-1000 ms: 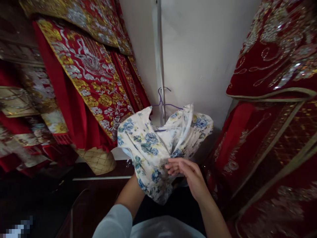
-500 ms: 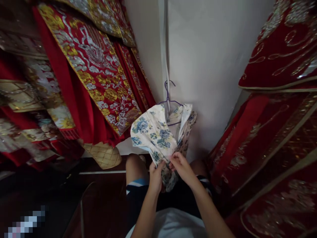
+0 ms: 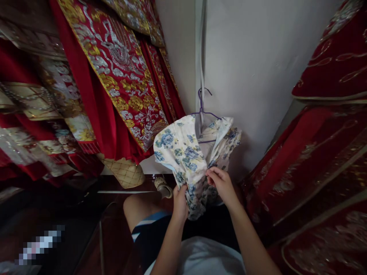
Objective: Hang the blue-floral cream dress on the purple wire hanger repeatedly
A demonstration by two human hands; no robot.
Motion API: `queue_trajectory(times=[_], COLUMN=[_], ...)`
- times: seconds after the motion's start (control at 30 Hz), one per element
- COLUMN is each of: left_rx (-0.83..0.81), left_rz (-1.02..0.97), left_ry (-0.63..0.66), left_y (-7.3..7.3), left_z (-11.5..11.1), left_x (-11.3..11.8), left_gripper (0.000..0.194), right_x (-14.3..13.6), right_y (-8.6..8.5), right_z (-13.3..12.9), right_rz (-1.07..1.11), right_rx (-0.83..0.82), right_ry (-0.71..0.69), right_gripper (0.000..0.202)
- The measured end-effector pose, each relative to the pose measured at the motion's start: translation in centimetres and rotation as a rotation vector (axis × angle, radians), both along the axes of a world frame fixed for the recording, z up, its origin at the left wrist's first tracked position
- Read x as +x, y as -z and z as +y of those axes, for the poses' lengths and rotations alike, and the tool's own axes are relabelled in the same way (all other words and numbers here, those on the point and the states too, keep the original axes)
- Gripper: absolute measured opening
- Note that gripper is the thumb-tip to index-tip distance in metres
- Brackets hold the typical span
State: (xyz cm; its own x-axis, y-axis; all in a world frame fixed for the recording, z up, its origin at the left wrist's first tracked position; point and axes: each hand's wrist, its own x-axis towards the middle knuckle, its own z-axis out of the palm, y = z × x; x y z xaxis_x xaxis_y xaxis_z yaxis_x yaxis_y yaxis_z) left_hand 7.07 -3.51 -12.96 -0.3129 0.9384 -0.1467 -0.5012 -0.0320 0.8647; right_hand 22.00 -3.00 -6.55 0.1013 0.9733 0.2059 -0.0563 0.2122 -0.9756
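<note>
A white garment with blue and yellow flowers [image 3: 183,147] hangs in front of me on a purple wire hanger [image 3: 201,109]. Its neck opening faces me and its lower part bunches up over my lap. My left hand [image 3: 180,200] is closed on the left edge of the floral garment, low down. Higher and to the right, my right hand [image 3: 220,183] pinches the garment's front edge below the neckline. The fingertips of both hands are partly hidden by cloth and by the hands themselves.
Red garments with gold and silver embroidery [image 3: 123,72] hang on the left. More red embroidered garments [image 3: 323,152] crowd the right side. A white wall [image 3: 246,57] stands behind the hanger. One clog-style shoe [image 3: 164,188] is on the dark floor beside my bare knee [image 3: 137,210].
My right hand has moved up and right along the garment's edge, away from my left hand. My left knee has swung outward, uncovering the shoe. The view has shifted slightly.
</note>
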Motion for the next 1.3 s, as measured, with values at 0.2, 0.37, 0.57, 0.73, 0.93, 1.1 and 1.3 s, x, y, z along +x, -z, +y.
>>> queue_trajectory(times=[0.2,0.37,0.57,0.73,0.93,1.1,1.3], left_rx=[0.256,0.529,0.548,0.534,0.515,0.487,0.653], left_rz=[0.520,0.776,0.829,0.942,0.943,0.946,0.913], left_ry=[-0.422,-0.033,0.130,0.120,0.066,0.127,0.159], left_y=[1.3,0.1,-0.9,-0.2,1.6,3.2,-1.6], left_z=[0.0,-1.2,-0.9,-0.5,0.2,-0.1,2.3], left_x=[-1.2,1.4,2.5,2.3,2.0,1.7,1.2], left_gripper=[0.043,0.022,0.014,0.012,0.012,0.015,0.012], right_x=[0.1,-1.5,-1.6,-0.9,-1.1,-1.2,-1.0], right_y=[-1.5,-2.2,-2.5,-4.9,-10.8,-13.7,-12.7], right_z=[-2.2,-2.7,-2.0,1.4,7.0,8.6,7.2], right_rz=[-0.029,-0.002,0.158,0.202,0.217,0.261,0.115], right_rx=[-0.030,-0.045,-0.184,-0.091,0.057,0.133,0.206], right_ry=[-0.033,-0.125,-0.148,-0.052,-0.021,0.023,0.008], right_gripper=[0.024,0.023,0.029,0.033,0.031,0.028,0.030])
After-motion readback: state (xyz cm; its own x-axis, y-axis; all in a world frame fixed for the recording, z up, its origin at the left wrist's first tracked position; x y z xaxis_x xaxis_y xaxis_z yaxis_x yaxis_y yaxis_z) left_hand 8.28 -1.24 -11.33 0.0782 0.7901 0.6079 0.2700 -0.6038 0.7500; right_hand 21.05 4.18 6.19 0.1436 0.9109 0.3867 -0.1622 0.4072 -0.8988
